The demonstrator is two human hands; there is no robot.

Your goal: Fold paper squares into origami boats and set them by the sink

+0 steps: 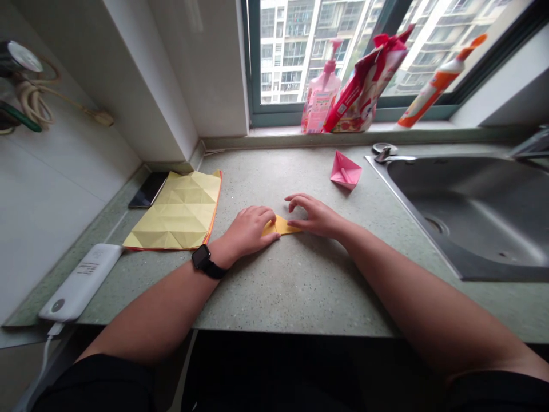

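Two hands [249, 232] [315, 216], three origami papers [281, 226] [175, 212] [345, 170]

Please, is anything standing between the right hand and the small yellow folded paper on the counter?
Nothing visible stands in the way. The fingers of the right hand reach the right end of the small yellow folded paper, with no object between them. The left hand covers the paper's other end, and the paper lies on the speckled counter.

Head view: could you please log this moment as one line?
left hand: on folded yellow paper | right hand: touching it | nearby: pink origami
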